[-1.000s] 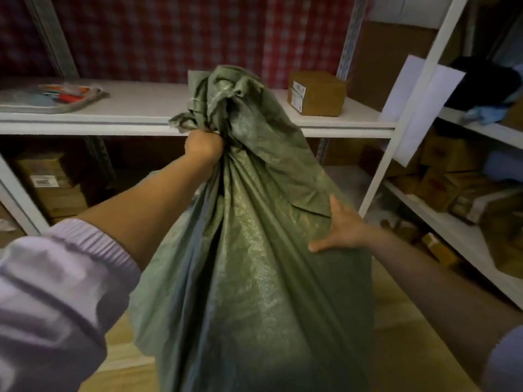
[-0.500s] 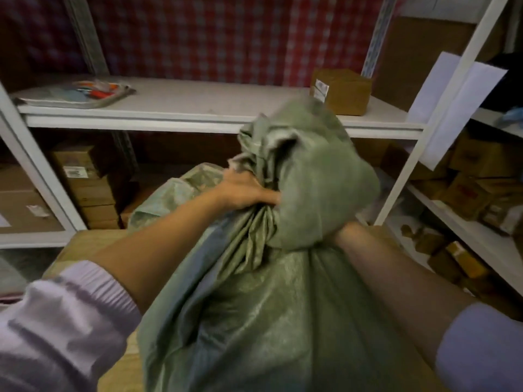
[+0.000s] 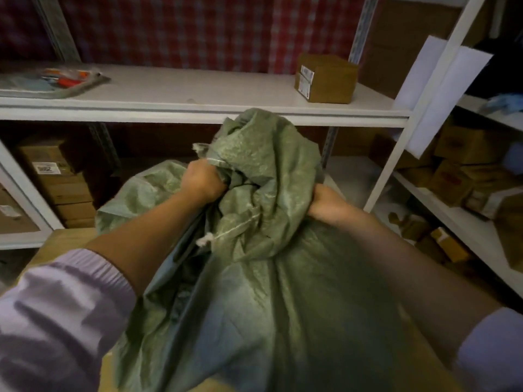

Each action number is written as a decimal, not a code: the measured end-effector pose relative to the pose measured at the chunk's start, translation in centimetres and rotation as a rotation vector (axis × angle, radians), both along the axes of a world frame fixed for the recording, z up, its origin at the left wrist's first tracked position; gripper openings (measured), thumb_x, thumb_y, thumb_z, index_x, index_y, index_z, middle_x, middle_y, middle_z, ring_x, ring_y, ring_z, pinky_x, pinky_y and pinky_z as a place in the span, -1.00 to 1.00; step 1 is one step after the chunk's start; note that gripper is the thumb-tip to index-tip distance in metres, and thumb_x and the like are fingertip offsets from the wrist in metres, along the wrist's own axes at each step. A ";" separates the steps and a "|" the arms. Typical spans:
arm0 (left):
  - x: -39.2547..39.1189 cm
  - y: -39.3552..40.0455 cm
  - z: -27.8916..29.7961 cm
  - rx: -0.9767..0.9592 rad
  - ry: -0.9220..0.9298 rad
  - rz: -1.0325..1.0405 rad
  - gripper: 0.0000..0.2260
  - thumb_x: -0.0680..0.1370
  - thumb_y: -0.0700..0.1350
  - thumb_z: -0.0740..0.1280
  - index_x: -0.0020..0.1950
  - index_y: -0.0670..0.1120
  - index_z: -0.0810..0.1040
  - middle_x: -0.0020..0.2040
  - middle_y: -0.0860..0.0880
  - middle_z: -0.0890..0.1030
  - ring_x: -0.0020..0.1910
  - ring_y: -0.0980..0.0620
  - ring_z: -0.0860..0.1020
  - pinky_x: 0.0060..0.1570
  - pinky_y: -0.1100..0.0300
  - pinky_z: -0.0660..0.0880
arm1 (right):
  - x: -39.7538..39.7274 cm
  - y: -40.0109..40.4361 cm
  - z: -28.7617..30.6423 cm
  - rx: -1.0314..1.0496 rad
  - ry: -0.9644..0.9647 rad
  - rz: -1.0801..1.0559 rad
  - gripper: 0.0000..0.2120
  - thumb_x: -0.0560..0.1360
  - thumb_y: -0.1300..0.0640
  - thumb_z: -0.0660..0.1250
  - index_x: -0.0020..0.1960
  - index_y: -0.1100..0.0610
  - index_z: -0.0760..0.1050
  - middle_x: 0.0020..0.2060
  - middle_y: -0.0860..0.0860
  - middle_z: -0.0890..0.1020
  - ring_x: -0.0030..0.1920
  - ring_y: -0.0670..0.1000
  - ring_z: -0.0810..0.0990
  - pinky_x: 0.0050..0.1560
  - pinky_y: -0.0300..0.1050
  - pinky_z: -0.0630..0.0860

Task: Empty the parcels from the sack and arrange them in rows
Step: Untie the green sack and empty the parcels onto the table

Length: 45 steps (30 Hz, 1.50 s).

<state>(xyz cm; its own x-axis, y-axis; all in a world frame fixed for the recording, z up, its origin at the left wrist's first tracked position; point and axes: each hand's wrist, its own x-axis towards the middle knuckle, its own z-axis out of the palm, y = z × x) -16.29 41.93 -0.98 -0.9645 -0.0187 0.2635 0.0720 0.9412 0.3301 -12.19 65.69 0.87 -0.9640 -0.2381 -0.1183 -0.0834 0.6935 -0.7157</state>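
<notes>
A person stands over a large green woven sack (image 3: 283,292) that now rests slumped on a wooden surface (image 3: 60,241) in front of a white metal shelf (image 3: 198,108). A second ago the sack hung upright, held high by its gathered neck; it has since been lowered, and its top has flopped over toward the shelf. The left hand (image 3: 202,181) is clenched in a fist around bunched fabric at the sack's mouth. The right hand (image 3: 325,205), on the other side of the mouth, has moved up from the sack's side and also grips fabric, fingers curled and partly buried in the folds. This suggests the mouth is about to be pulled open; no parcels have come out yet, and none show inside.

On the shelf, behind and right of the sack, sits a brown cardboard box (image 3: 325,79) with a white shipping label, too blurred to read. Below the shelf, left of the sack, stacked cartons (image 3: 56,176) carry another label, also illegible.
</notes>
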 end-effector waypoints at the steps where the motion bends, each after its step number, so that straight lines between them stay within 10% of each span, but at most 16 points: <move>1: -0.8 -0.9 -0.1 -0.019 -0.005 0.045 -0.68 0.60 -0.09 0.17 0.22 -0.23 0.55 0.25 -0.25 0.55 0.25 -0.22 0.49 0.23 0.03 0.39 | -0.2 1.1 -0.6 0.154 -0.074 0.059 -0.19 0.39 0.02 0.47 0.51 0.10 0.13 0.40 0.00 0.33 0.40 0.01 0.30 0.31 -0.23 0.26; 5: -1.8 -2.4 1.5 0.008 -0.014 0.218 -0.66 0.60 -0.10 0.18 0.25 -0.29 0.50 0.24 -0.30 0.52 0.23 -0.29 0.48 0.21 -0.05 0.41 | 1.1 6.1 -4.5 0.729 -0.327 0.018 0.23 0.12 -0.28 0.55 0.54 0.02 -0.09 0.53 0.08 0.09 0.51 0.16 0.11 0.47 0.10 0.16; 10: -2.5 -3.3 2.0 0.035 -0.041 0.312 -0.61 0.58 -0.02 0.22 0.25 -0.29 0.48 0.23 -0.33 0.52 0.21 -0.34 0.49 0.18 -0.10 0.44 | 2.0 8.5 -10.4 0.443 -0.528 -0.160 0.42 0.00 -0.24 0.61 0.54 0.09 -0.22 0.52 0.11 0.08 0.50 0.18 0.12 0.46 0.15 0.19; 18: -2.5 -2.7 1.2 0.005 -0.004 0.302 -0.68 0.61 -0.11 0.14 0.23 -0.27 0.51 0.21 -0.31 0.54 0.19 -0.32 0.49 0.13 -0.07 0.43 | -0.8 6.5 -15.0 0.382 -0.146 -0.375 0.32 -0.17 -0.52 0.32 0.48 0.00 0.07 0.44 0.11 0.23 0.42 0.16 0.27 0.35 0.19 0.33; 30: -2.1 -2.1 0.7 0.651 -0.036 0.450 -0.66 0.61 -0.18 0.17 0.34 -0.31 0.44 0.32 -0.27 0.49 0.29 -0.24 0.47 0.15 0.08 0.44 | -5.3 8.1 -15.8 0.264 0.301 -0.431 -0.09 0.29 -0.05 0.53 0.48 0.17 0.18 0.44 0.26 0.18 0.41 0.27 0.24 0.33 0.15 0.29; 40: -1.3 -2.0 3.1 1.167 -0.159 0.252 -0.87 0.54 -0.30 0.25 -0.01 -0.13 0.55 -0.03 -0.15 0.59 -0.18 -0.05 0.57 -0.22 0.10 0.55 | -3.0 9.6 -19.0 0.072 -0.173 -0.370 0.26 0.22 -0.15 0.55 0.45 -0.23 -0.44 0.54 0.17 -0.10 0.51 0.27 0.04 0.45 0.24 0.17; 45: -1.0 -4.4 5.2 1.151 -0.137 0.210 -0.59 0.35 -0.32 0.40 0.20 -0.19 0.56 0.08 -0.21 0.63 0.01 -0.18 0.61 0.09 -0.09 0.56 | -3.6 8.9 -17.6 0.059 -0.303 -0.316 0.20 0.27 -0.06 0.55 0.52 -0.10 -0.33 0.54 0.14 -0.10 0.51 0.24 0.01 0.48 0.23 0.11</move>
<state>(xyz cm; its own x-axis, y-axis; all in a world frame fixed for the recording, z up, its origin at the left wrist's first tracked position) -17.27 37.55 4.24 -0.9331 -0.3396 -0.1181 -0.1513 0.0728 0.9858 -15.74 74.61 -16.76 -0.9079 0.0787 -0.4116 0.3471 0.6916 -0.6334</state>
